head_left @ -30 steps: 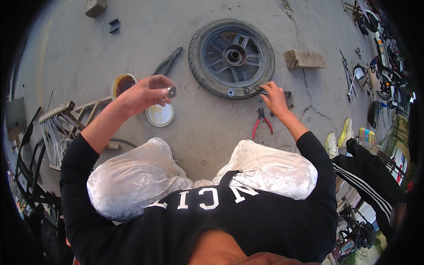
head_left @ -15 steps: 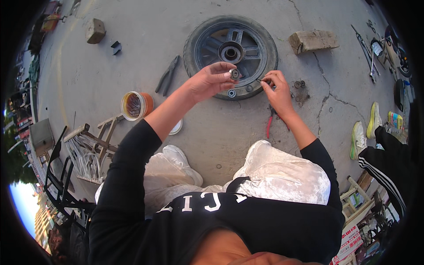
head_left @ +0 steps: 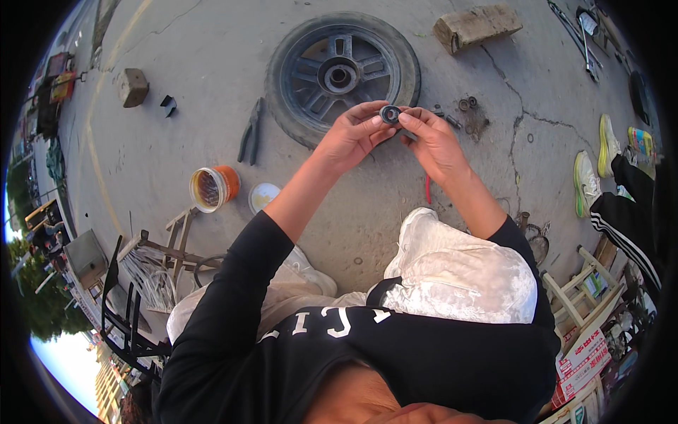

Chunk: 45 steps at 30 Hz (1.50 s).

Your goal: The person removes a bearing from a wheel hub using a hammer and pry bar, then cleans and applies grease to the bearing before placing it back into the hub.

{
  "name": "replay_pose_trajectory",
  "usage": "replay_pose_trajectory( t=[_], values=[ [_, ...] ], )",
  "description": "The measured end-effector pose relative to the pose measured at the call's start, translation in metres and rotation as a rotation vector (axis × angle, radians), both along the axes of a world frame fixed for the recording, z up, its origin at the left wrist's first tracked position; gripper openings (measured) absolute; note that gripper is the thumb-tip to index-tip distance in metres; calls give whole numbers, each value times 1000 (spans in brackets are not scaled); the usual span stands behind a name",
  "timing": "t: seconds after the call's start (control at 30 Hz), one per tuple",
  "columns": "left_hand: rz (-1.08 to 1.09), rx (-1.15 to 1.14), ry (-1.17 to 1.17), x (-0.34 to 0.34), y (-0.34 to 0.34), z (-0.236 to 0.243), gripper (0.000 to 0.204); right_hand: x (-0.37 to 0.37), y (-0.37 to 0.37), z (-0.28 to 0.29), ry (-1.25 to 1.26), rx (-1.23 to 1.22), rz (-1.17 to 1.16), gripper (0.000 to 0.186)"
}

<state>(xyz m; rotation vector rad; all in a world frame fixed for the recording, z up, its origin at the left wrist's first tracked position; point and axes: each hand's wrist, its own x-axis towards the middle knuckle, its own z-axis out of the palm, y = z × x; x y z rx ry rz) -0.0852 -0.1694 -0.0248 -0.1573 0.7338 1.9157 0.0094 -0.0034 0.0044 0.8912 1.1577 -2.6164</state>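
A small round bearing (head_left: 390,114), a dark ring with a hole in its middle, is held up over the near edge of the wheel. My left hand (head_left: 353,136) is closed, pinching it from the left between thumb and fingers. From the right, the thumb and fingers of my right hand (head_left: 432,141) close on its other side. Beneath and beyond my hands lies the motorbike-type wheel (head_left: 291,113), flat on the ground with its tyre on and its hub facing up. My hands hide part of its near right side.
Left of the wheel lie dark pliers (head_left: 250,133) and an open orange-sided tub (head_left: 229,184) of grease beside its lid (head_left: 263,196). Small rings (head_left: 467,104) lie to the right. Wooden blocks (head_left: 477,28) stand further out. Another person's shoes (head_left: 585,182) are at the right.
My right hand has come up to the bearing beside my left hand; before, it pinched a thin dark piece lower right. The whole view has shifted, with the wheel now further left.
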Motion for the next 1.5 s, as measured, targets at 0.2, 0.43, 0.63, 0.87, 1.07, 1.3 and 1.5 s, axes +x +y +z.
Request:
replay_pose_trajectory(
  t=[0.2, 0.43, 0.63, 0.87, 1.07, 1.3, 1.5],
  values=[
    [6, -18, 19, 2, 6, -1, 40, 1, 1, -2, -2, -15, -24, 17],
    [4, -5, 9, 4, 11, 0, 38, 4, 5, -4, 2, -36, -26, 17],
    [8, 13, 8, 5, 12, -1, 38, 4, 6, -5, 10, -38, -23, 16],
    [13, -6, 3, 5, 11, 2, 37, 5, 4, -5, 40, -33, -46, 18],
    [21, -8, 6, 5, 11, 4, 39, 4, 2, -2, 19, -31, -92, 20],
    [-19, -36, 81, 5, 10, 7, 38, 4, 2, 5, -38, 92, -28, 23],
    [-73, -345, 284, 1, 14, 18, 31, 5, 5, -5, -35, 244, -17, 22]
  ],
)
